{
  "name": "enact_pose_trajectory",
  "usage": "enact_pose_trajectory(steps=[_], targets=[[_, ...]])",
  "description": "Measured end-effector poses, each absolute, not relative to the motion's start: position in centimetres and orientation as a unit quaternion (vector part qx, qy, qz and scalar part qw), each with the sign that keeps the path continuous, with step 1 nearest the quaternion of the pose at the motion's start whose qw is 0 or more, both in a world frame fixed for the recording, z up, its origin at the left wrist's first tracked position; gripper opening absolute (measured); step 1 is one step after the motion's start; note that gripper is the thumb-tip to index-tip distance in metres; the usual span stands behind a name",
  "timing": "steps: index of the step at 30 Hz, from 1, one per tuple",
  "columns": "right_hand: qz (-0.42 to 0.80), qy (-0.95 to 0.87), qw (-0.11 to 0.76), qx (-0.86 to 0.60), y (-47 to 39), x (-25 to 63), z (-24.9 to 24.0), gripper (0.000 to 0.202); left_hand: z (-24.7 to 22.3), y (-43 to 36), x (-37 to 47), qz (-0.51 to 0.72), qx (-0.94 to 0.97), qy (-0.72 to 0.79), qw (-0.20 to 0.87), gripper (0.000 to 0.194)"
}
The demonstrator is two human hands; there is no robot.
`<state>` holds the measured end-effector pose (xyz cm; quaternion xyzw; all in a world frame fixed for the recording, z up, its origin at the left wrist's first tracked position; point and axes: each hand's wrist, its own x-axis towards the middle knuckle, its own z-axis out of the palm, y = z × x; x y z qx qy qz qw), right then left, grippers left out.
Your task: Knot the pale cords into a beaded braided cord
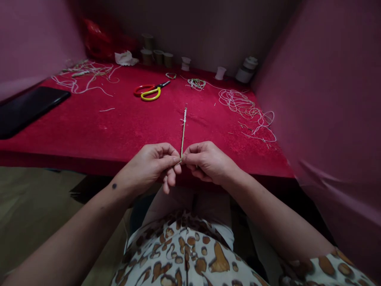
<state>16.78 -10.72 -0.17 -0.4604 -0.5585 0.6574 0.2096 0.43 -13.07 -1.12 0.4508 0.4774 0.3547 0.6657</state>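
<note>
A thin braided cord [183, 131], pale green with a white wrapped stretch near its far end, runs straight away from me over the red cloth. Its far tip meets a small pin or hook [186, 105] on the table. At the near end, by the table's front edge, my left hand [157, 163] pinches the cord between thumb and index finger, its other fingers loosely curled. My right hand [205, 159] pinches the same end from the other side. The two sets of fingertips nearly touch, and a short strand end shows below them.
Red-and-yellow-handled scissors [151, 91] lie beyond the cord. Tangled thread [241, 104] spreads at right, more thread [86, 75] at left. A dark phone [32, 109] rests on the left. Thread spools [159, 57] and a white bottle [247, 70] stand along the back. Pink sheets [324, 79] flank the table.
</note>
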Motion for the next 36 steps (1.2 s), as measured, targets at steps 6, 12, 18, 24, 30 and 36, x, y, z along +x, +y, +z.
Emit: enact_pose_trajectory(steps=[6,12,18,24,30,36], targets=[[0.671,-0.554,0.219,-0.441,-10.64,16.96,-0.40,0.011,-0.50,-13.10,0.34,0.324,0.454,0.487,0.672,0.010],[0.677,-0.553,0.222,-0.432,-10.55,17.03,-0.59,0.010,-0.11,-13.15,0.32,0.313,0.466,0.492,0.666,0.012],[0.679,-0.556,0.223,-0.425,-10.61,16.98,-0.54,0.014,-0.10,-13.21,0.41,0.325,0.455,0.492,0.667,0.012],[0.678,-0.560,0.218,-0.422,-10.64,16.95,-0.43,0.014,-0.39,-13.32,0.59,0.340,0.452,0.495,0.660,0.013],[0.697,-0.533,0.226,-0.423,-10.55,16.87,-0.47,0.010,-0.72,-13.38,0.65,0.354,0.484,0.508,0.618,0.014],[0.698,-0.524,0.225,-0.432,-10.61,16.72,-0.41,0.009,-0.70,-13.45,0.74,0.353,0.497,0.516,0.602,0.014]])
